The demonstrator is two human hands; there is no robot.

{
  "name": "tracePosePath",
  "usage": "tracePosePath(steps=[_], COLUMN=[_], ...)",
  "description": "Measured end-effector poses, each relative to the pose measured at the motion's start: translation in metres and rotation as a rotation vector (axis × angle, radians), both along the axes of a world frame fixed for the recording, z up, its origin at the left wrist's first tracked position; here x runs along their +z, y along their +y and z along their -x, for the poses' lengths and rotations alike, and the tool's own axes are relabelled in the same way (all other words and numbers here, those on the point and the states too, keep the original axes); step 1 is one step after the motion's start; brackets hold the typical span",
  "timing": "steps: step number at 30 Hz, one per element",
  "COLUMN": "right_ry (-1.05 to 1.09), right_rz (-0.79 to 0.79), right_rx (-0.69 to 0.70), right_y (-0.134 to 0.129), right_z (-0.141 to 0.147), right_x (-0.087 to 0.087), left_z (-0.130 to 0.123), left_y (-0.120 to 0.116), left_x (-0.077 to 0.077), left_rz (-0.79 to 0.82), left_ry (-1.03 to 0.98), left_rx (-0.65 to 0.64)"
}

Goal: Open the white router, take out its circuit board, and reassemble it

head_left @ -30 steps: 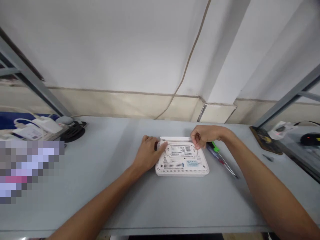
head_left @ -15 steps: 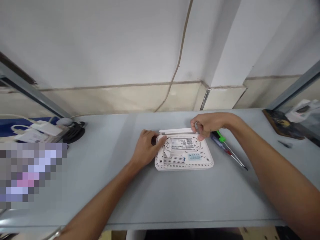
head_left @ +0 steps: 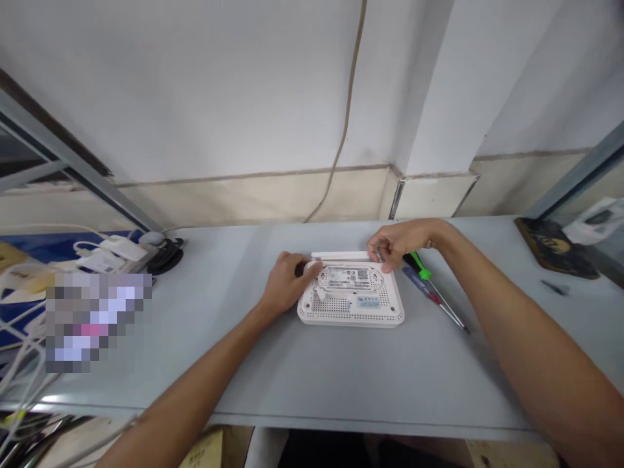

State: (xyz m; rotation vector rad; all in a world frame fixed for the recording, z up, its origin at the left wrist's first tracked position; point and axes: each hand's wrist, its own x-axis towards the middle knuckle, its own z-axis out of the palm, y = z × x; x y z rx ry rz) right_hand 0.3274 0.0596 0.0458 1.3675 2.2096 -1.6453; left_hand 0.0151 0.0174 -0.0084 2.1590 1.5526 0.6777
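A white router (head_left: 348,313) lies flat on the table with its vented underside up, showing a printed label and a bluish sticker. A white antenna (head_left: 338,256) runs along its far edge. My left hand (head_left: 288,281) grips the left far corner, thumb on top and fingers round the side. At the right far corner, my right hand (head_left: 390,247) is closed, its thumb pressing the casing and its fingers curled by the antenna's end. Exactly what those fingertips pinch is hidden. Just right of the router lie a green-and-black screwdriver (head_left: 423,272) and a blue-and-red screwdriver (head_left: 420,286).
White adapters (head_left: 114,250), cables and a black round stand (head_left: 166,255) crowd the left end. A blurred-out patch (head_left: 100,325) covers something there. On the right are a dark board (head_left: 553,244) and a small dark pointed piece (head_left: 554,288). A wall (head_left: 234,97) stands behind.
The camera view has shifted slightly, bringing more of the left side into sight. Both hands keep their places on the router, with the right fingers a little changed in pose.
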Motion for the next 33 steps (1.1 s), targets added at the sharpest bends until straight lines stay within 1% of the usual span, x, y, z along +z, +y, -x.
tracePosePath(steps=[4, 8, 12, 14, 16, 18, 21, 24, 27, 33], right_ry=[0.0, -0.109, -0.233, -0.256, -0.248, -0.218, -0.162, -0.11, -0.092, -0.049], right_rz=[-0.011, -0.097, -0.176, -0.192, -0.196, -0.2, -0.233, -0.271, -0.252, -0.227], right_rx=[-0.032, -0.035, -0.048, -0.059, -0.056, -0.056, -0.075, -0.085, -0.077, -0.084], right_y=[0.0, -0.002, -0.004, -0.005, -0.004, -0.001, 0.005, 0.01, 0.012, 0.008], right_z=[0.003, 0.005, 0.002, 0.0, -0.002, -0.004, -0.012, -0.021, -0.026, -0.018], right_x=[0.001, 0.004, 0.008, 0.009, 0.007, 0.005, -0.002, -0.01, -0.012, -0.004], left_z=[-0.001, -0.008, -0.019, -0.022, -0.022, -0.022, -0.023, -0.026, -0.027, -0.019], left_y=[-0.004, -0.003, 0.012, 0.021, 0.027, 0.03, 0.028, 0.023, 0.018, 0.013], left_x=[-0.002, 0.001, 0.009, 0.012, 0.012, 0.007, -0.003, -0.009, -0.01, -0.007], left_rz=[-0.008, -0.02, -0.012, -0.029, -0.059, -0.09, -0.121, -0.132, -0.114, -0.091], left_ry=[0.009, 0.084, 0.24, 0.26, 0.24, 0.169, 0.041, -0.005, -0.049, -0.064], left_rx=[0.029, 0.044, 0.026, -0.004, -0.033, -0.039, -0.02, -0.023, -0.034, -0.075])
